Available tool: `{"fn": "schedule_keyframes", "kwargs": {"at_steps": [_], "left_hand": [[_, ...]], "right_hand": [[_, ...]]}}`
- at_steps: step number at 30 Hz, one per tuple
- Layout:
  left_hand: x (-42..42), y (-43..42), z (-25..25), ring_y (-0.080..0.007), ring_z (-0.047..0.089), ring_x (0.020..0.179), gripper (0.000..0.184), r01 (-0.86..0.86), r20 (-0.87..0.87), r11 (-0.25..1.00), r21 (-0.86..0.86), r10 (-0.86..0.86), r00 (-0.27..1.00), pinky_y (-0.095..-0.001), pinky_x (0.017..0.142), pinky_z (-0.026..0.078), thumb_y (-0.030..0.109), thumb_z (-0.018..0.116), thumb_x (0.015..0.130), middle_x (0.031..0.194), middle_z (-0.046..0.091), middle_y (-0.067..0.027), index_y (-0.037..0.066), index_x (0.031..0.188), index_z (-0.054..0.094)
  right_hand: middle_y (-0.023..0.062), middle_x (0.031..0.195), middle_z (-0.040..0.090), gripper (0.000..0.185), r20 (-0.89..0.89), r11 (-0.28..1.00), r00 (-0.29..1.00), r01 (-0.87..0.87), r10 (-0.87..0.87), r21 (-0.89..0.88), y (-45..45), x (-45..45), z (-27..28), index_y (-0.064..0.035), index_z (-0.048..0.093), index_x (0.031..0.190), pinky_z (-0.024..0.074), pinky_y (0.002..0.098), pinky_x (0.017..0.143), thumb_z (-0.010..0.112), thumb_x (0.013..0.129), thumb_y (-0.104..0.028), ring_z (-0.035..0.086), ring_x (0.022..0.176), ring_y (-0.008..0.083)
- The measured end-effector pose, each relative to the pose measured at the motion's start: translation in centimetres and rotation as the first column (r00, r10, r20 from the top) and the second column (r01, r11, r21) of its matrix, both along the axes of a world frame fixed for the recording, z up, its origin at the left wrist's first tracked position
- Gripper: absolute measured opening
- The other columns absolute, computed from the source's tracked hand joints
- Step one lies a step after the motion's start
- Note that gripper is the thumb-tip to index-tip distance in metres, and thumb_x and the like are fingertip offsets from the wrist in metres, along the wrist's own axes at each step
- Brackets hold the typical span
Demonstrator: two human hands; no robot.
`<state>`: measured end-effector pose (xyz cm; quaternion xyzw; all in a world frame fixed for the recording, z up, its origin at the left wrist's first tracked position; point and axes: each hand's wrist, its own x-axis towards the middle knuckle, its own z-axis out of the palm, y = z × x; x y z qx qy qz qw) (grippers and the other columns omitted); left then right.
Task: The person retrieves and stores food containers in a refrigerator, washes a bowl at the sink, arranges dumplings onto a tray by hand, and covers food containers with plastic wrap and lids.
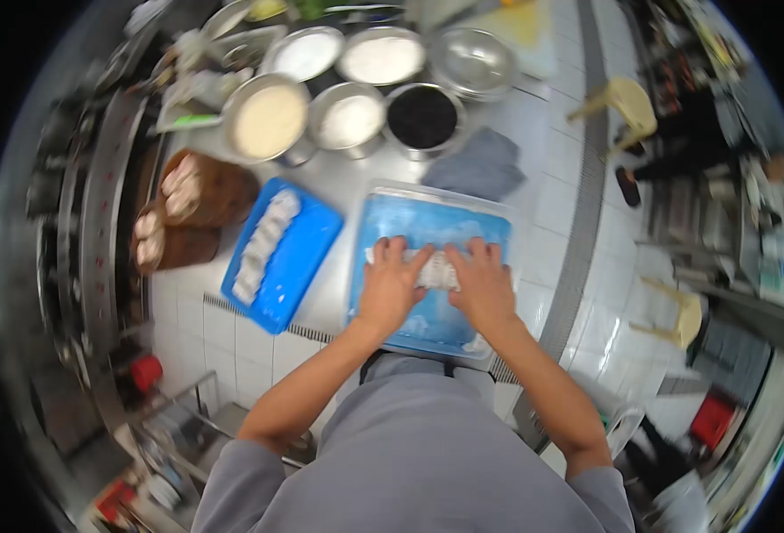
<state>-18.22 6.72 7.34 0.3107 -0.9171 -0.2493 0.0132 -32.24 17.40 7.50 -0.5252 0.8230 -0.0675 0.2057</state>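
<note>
A white, ridged roll [437, 271] lies crosswise on a blue surface [432, 229] inside a pale, shallow tray. My left hand [392, 286] has its fingers curled over the left end of the roll. Over the right end, my right hand [486, 286] is curled the same way, the two thumbs close together in front. Most of the roll is hidden under my fingers, and its exact kind cannot be made out. To the left stands a bright blue tray [308, 253] with a row of similar white pieces [266, 247] along one side.
Metal bowls of white powder [350, 120], cream-coloured powder [270, 122] and black grains [422, 117] stand behind. A grey cloth [483, 166] lies near the back right. Two brown tubs [219, 188] holding pale pieces are at left. Plastic stools [628, 105] and people occupy the right.
</note>
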Motion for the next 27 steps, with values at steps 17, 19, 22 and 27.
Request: {"fn": "schedule_keyframes", "kwargs": {"at_steps": [17, 19, 22, 27], "left_hand": [[19.3, -7.3, -3.1, -0.0415, 0.049, 0.115, 0.071, -0.811, 0.008, 0.585, -0.017, 0.811, 0.585, -0.048, 0.098, 0.046, 0.013, 0.087, 0.068, 0.122, 0.052, -0.0213, 0.012, 0.133, 0.06], [19.2, -7.4, -3.8, -0.0424, 0.048, 0.116, 0.069, -0.784, 0.0, 0.62, 0.015, 0.785, 0.62, -0.0481, 0.099, 0.046, 0.012, 0.086, 0.069, 0.124, 0.05, -0.0221, 0.009, 0.133, 0.059], [19.7, -7.4, -4.5, -0.0433, 0.049, 0.116, 0.07, -0.754, -0.011, 0.656, 0.042, 0.755, 0.656, -0.0485, 0.1, 0.046, 0.012, 0.085, 0.071, 0.125, 0.05, -0.0219, 0.008, 0.135, 0.056], [21.8, -7.8, -4.5, -0.04, 0.051, 0.122, 0.07, -0.633, -0.12, 0.737, 0.236, 0.668, 0.734, -0.0456, 0.104, 0.044, 0.014, 0.084, 0.073, 0.129, 0.052, -0.0184, 0.009, 0.136, 0.053]], "right_hand": [[0.0092, 0.129, 0.052, 0.055, -0.161, 0.519, 0.512, -0.855, 0.844, 0.006, -24.4, 17.6, -2.1, -0.0227, 0.06, 0.128, 0.0577, 0.048, 0.075, 0.077, 0.076, -0.015, 0.053, 0.119, 0.0332], [0.0099, 0.133, 0.051, 0.063, -0.073, 0.509, 0.504, -0.856, 0.861, 0.094, -25.1, 17.7, -2.9, -0.0234, 0.058, 0.131, 0.058, 0.0489, 0.078, 0.082, 0.073, -0.016, 0.052, 0.123, 0.0343], [0.0119, 0.137, 0.048, 0.08, 0.069, 0.487, 0.507, -0.852, 0.859, 0.19, -25.7, 16.5, -2.9, -0.0229, 0.052, 0.139, 0.0549, 0.0514, 0.089, 0.087, 0.067, -0.016, 0.049, 0.127, 0.0357], [0.0113, 0.139, 0.05, 0.074, 0.191, 0.542, 0.552, -0.834, 0.812, 0.107, -25.2, 14.6, -2.9, -0.0207, 0.053, 0.139, 0.0514, 0.0584, 0.091, 0.085, 0.072, -0.02, 0.049, 0.128, 0.0346]]}}
